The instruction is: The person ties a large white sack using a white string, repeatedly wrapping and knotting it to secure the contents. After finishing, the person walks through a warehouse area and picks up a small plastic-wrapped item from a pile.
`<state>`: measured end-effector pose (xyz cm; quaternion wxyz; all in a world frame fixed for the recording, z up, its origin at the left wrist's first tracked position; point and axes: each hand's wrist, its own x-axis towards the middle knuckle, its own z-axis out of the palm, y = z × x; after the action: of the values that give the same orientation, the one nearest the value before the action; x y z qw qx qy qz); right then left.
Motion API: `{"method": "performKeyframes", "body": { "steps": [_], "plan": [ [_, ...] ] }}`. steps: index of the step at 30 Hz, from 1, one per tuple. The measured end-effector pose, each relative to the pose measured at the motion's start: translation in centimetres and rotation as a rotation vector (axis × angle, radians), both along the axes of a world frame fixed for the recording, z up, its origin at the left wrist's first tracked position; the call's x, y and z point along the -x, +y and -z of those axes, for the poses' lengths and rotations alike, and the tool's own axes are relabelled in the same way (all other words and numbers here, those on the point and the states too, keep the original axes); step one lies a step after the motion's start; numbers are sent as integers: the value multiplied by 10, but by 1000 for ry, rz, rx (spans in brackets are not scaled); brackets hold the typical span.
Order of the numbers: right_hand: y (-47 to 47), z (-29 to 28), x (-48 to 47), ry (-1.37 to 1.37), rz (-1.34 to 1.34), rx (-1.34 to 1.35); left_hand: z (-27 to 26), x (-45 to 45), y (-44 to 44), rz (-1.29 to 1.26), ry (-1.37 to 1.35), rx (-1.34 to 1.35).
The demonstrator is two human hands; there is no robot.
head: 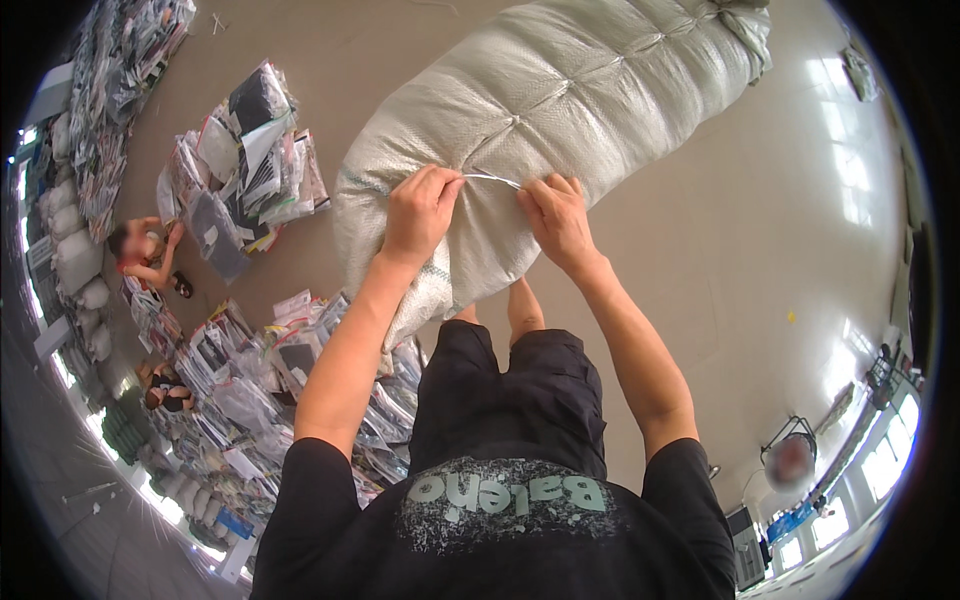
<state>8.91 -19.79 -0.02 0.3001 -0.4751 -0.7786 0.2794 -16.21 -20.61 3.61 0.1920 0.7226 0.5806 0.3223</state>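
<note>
A large, stuffed white woven sack [592, 112] lies before me, reaching from my legs to the top of the view. Its surface is drawn in along a line of ties, and a loose flap [424, 300] hangs at the near end. Over the sack, a thin white cord [491, 178] spans the gap between my hands. My left hand [421, 210] pinches one end of it between thumb and fingers. The other end is gripped by my right hand [559, 217], close to the sack's right side. My curled fingers hide both cord ends.
Plastic-packed garments are piled on the floor [750, 247] at left, in one heap [244, 157] and a wider spread [247, 390]. A person [146, 255] crouches beside the heap; another [169, 390] is lower down. White sacks [75, 240] line the left wall. A round fan [790, 457] stands at lower right.
</note>
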Motion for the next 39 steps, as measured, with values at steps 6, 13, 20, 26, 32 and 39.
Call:
{"method": "performKeyframes", "body": {
  "steps": [6,13,20,26,32,39],
  "plan": [
    [2,11,3,142,3,6,6,-2,-4,4,-45,10],
    [7,11,24,132,42,-34,14,-8,2,19,-7,-34],
    [6,16,19,124,50,-2,10,-8,4,32,-59,43],
    [12,9,21,133,69,-24,2,0,9,-21,-180,141],
    [-11,17,17,179,80,34,8,2,-1,-11,-141,179],
    [2,26,22,145,84,21,2,4,14,-30,-235,226]
  ]
}}
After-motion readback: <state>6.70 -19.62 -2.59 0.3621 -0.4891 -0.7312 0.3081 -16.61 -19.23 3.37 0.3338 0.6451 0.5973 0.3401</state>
